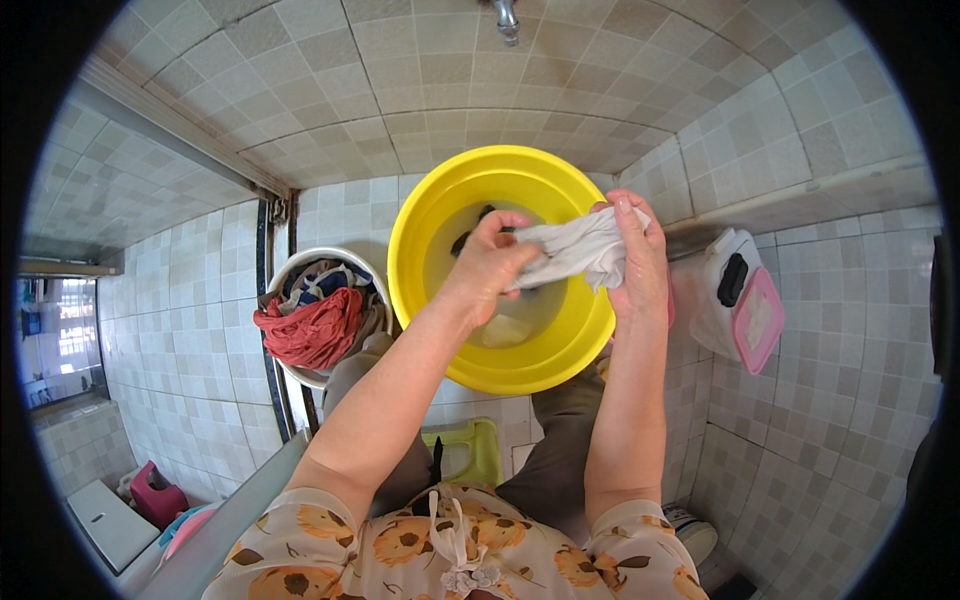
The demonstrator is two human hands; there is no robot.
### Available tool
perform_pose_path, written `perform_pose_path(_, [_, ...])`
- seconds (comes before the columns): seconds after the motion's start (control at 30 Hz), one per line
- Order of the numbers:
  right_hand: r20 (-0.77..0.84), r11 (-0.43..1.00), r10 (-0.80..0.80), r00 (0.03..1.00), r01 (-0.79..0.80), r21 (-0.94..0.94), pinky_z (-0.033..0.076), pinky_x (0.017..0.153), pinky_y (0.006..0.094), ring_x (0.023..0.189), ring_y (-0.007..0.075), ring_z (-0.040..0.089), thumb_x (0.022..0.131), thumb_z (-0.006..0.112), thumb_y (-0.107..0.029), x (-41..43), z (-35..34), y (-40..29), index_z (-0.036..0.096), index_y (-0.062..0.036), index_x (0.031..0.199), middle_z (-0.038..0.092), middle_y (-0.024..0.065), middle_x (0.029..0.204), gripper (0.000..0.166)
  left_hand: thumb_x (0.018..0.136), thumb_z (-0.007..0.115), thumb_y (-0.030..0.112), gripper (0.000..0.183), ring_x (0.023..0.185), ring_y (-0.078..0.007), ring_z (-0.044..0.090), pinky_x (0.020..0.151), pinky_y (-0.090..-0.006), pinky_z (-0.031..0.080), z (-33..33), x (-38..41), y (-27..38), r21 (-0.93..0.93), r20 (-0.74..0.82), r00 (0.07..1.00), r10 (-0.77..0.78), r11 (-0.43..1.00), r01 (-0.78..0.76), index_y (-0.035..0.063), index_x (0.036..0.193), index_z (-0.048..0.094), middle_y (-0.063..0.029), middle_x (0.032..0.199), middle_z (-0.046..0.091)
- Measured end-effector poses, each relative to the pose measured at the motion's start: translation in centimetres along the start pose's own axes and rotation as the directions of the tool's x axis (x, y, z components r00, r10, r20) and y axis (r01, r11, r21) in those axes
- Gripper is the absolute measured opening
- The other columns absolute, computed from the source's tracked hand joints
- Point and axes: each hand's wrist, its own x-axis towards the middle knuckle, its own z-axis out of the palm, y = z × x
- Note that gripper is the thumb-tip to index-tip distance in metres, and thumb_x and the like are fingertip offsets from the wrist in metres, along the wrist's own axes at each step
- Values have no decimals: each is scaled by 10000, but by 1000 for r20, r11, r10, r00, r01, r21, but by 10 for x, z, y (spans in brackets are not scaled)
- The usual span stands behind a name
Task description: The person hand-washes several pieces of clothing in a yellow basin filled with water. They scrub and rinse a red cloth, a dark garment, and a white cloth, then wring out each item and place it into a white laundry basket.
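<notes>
A crumpled white cloth [577, 247] is stretched between my two hands above a yellow plastic basin [495, 382]. My left hand [495, 262] grips its left end, fingers curled in. Around the right end, near the basin's right rim, closes my right hand [637, 251]. Cloudy water fills the bottom of the basin. A dark item [461, 241] lies partly hidden behind my left hand, and a pale item [506, 330] rests under the water at the near side.
Left of the basin stands a white tub [296, 371] with a red cloth [315, 326] and dark clothes. A metal tap [507, 30] juts from the tiled wall. At right is a white container with a pink lid [757, 319]. A green plastic stool [480, 454] is between my legs.
</notes>
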Motion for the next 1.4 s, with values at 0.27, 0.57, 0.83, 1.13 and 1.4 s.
perform_pose_path(0.27, [-78, 994, 10, 997, -2, 110, 480, 709, 260, 803, 124, 574, 845, 653, -192, 1, 3, 4, 585, -46, 955, 591, 30, 881, 195, 904, 469, 188, 190, 625, -155, 573, 455, -282, 441, -29, 13, 0, -462, 221, 974, -46, 875, 146, 40, 914, 588, -45, 776, 601])
perform_pose_path(0.57, [-102, 999, 9, 995, -6, 38, 469, 692, 250, 789, 118, 569, 868, 623, -206, 2, 23, 22, 589, -45, 949, 595, 33, 875, 183, 914, 468, 242, 288, 809, -254, 617, 772, -365, 515, -17, 9, -2, -711, 274, 941, -198, 617, 337, -19, 909, 587, -131, 853, 629])
perform_pose_path(0.83, [77, 762, -235, 969, 233, -604, 436, 702, 274, 795, 164, 557, 923, 508, -322, 5, 40, 51, 583, -49, 984, 587, 67, 853, 290, 920, 450, 254, 242, 815, -156, 624, 726, -316, 525, 4, 5, -7, -550, 46, 982, -183, 816, 178, 87, 1008, 601, -37, 928, 646])
perform_pose_path(1.13, [154, 486, -279, 948, 278, -829, 438, 845, 379, 954, 282, 579, 923, 461, -349, -6, 16, 24, 527, -12, 1169, 593, 196, 1029, 422, 906, 423, 409, 380, 972, -257, 607, 769, -471, 516, 9, 6, -4, -408, 169, 968, -184, 881, 238, 159, 1154, 568, -61, 1076, 627])
perform_pose_path(1.4, [-262, 689, -217, 940, -42, -723, 518, 665, 282, 753, 179, 649, 853, 571, -120, -11, -160, -14, 596, 24, 1071, 648, 126, 846, 263, 896, 501, 337, 366, 840, -254, 640, 579, -326, 532, 17, 9, -7, -475, 138, 986, -98, 867, 152, 89, 1162, 538, -77, 1017, 633])
